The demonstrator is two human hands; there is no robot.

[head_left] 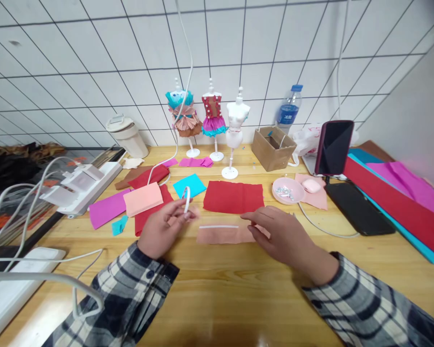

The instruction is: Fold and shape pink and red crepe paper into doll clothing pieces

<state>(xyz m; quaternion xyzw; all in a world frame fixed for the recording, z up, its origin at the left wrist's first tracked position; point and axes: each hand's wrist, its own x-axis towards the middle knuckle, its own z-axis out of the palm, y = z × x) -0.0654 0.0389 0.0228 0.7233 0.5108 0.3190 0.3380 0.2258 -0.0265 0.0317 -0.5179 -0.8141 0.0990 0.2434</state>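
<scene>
On my feed, clock centred on the peach crepe-paper strip (220,236), flat on the wooden tabletop (217,289). White tape strip (219,227) lies along its 12 o'clock edge, short of the right end. Left hand (164,229) at 9: fingers curled, thumb and fingertips pinching a white tape roll (187,200); fingertips blurred. Right hand (284,233) at 3: half-open, nothing seen in it, fingertips at the strip's right end; contact, can't tell. Red crepe-paper piece (233,196) at 12, just beyond. To do this well, I'd pin the strip's 3 o'clock end lightly, keep the tape parallel to the edge, press it without stretching the thin paper, and hold the roll clear.
</scene>
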